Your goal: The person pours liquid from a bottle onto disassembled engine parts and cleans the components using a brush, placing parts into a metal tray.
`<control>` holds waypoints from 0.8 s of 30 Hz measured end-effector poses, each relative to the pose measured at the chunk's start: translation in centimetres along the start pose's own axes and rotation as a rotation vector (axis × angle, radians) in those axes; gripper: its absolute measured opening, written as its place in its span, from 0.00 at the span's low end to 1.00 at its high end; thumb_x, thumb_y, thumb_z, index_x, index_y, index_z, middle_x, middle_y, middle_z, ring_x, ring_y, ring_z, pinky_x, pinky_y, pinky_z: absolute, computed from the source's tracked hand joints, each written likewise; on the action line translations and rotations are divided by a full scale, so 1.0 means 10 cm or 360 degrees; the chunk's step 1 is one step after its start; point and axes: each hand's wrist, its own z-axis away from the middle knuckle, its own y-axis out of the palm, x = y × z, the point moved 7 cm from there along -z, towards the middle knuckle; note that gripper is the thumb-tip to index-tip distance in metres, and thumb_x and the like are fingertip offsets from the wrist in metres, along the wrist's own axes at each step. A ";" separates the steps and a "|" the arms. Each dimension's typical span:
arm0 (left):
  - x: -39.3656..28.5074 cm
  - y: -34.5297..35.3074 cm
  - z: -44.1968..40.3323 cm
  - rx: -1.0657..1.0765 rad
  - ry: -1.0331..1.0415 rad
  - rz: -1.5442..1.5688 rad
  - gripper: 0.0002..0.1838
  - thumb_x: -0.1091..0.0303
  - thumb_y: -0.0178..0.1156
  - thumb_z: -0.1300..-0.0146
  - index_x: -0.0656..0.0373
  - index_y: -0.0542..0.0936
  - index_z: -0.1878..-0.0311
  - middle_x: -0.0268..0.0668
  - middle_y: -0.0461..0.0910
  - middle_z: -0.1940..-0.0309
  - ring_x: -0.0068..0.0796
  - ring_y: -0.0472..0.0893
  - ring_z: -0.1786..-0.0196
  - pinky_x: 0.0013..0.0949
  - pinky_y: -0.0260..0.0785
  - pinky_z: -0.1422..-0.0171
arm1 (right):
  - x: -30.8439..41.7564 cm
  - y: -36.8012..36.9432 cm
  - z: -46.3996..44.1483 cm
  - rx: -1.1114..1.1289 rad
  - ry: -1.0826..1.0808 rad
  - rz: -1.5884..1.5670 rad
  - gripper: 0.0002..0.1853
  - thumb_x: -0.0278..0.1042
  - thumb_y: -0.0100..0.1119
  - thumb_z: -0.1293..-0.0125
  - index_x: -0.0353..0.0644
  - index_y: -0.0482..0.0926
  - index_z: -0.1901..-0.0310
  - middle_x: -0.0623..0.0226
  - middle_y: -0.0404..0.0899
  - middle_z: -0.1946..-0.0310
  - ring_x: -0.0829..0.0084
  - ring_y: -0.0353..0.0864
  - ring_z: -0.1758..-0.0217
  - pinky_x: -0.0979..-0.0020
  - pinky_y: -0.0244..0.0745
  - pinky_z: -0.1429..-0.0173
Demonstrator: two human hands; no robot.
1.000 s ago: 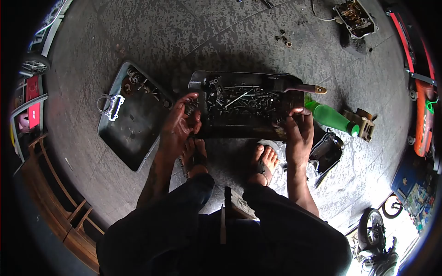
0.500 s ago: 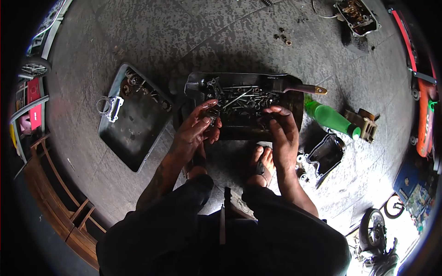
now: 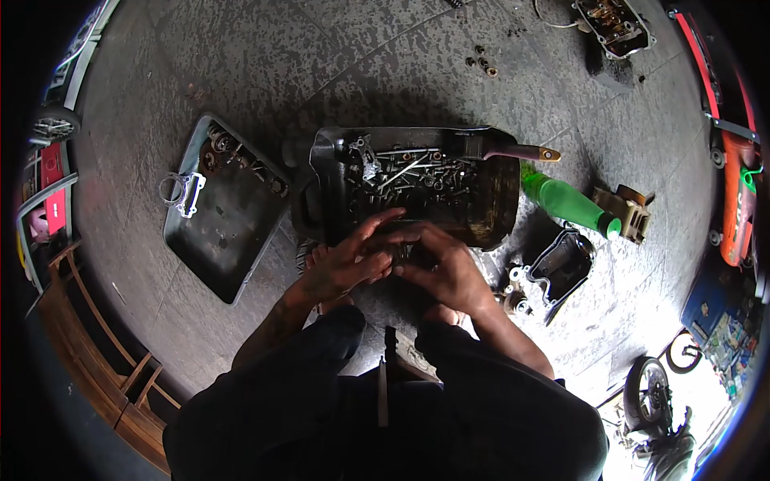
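My left hand (image 3: 353, 263) and my right hand (image 3: 446, 271) meet just in front of a black tub (image 3: 504, 228). Their fingers are closed around a small metal part (image 3: 403, 252), mostly hidden between them; its exact kind cannot be made out. My left index finger points out over the tub's near rim. Inside the tub lie many loose bolts (image 3: 437, 175) and a grey metal bracket-like piece (image 3: 367, 160) at the left. A paintbrush (image 3: 521, 151) rests across the tub's far right corner, handle outward.
Left of the tub lies a grey tray (image 3: 220, 240) with engine parts and a gasket (image 3: 191, 195) on its edge. At right are a green bottle (image 3: 569, 203), a brown-grey part (image 3: 627, 212) and an engine cover (image 3: 561, 268). Small round parts (image 3: 481, 62) lie farther off.
My right hand has moved left out of the tub to meet my left hand. Both hands are now closer to my body, together around the small part.
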 end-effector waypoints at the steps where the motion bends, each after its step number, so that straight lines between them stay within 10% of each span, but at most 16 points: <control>1: 0.00 0.01 0.01 -0.0016 -0.0030 -0.0002 0.33 0.62 0.53 0.31 0.59 0.54 0.26 0.42 0.73 0.45 0.27 0.74 0.46 0.27 0.68 0.45 | 0.00 0.00 0.03 -0.0001 0.0007 0.0003 0.19 0.28 0.66 0.43 0.42 0.78 0.48 0.61 0.78 0.52 0.62 0.80 0.48 0.65 0.74 0.44; 11: 0.24 0.09 0.02 0.0287 -0.0101 -0.0145 0.35 0.56 0.57 0.31 0.58 0.55 0.27 0.38 0.70 0.41 0.20 0.73 0.54 0.27 0.68 0.52 | -0.01 0.12 0.08 0.0366 0.0152 0.0168 0.21 0.28 0.66 0.44 0.39 0.73 0.48 0.54 0.77 0.51 0.52 0.80 0.51 0.58 0.75 0.48; 16: 0.35 -0.02 -0.05 -0.0065 -0.0385 0.0023 0.26 0.52 0.54 0.30 0.58 0.68 0.36 0.32 0.76 0.65 0.18 0.74 0.66 0.25 0.68 0.62 | 0.15 0.01 0.00 -0.0042 0.0004 0.0241 0.19 0.25 0.62 0.40 0.40 0.74 0.47 0.60 0.74 0.51 0.63 0.79 0.48 0.66 0.75 0.48; 24: 0.23 -0.04 -0.16 -0.0191 -0.0091 0.0329 0.20 0.52 0.42 0.25 0.58 0.73 0.46 0.32 0.73 0.70 0.20 0.74 0.69 0.26 0.68 0.67 | -0.04 -0.04 0.02 -0.0322 0.0110 -0.0372 0.23 0.20 0.52 0.38 0.35 0.69 0.39 0.50 0.65 0.38 0.57 0.68 0.34 0.63 0.63 0.32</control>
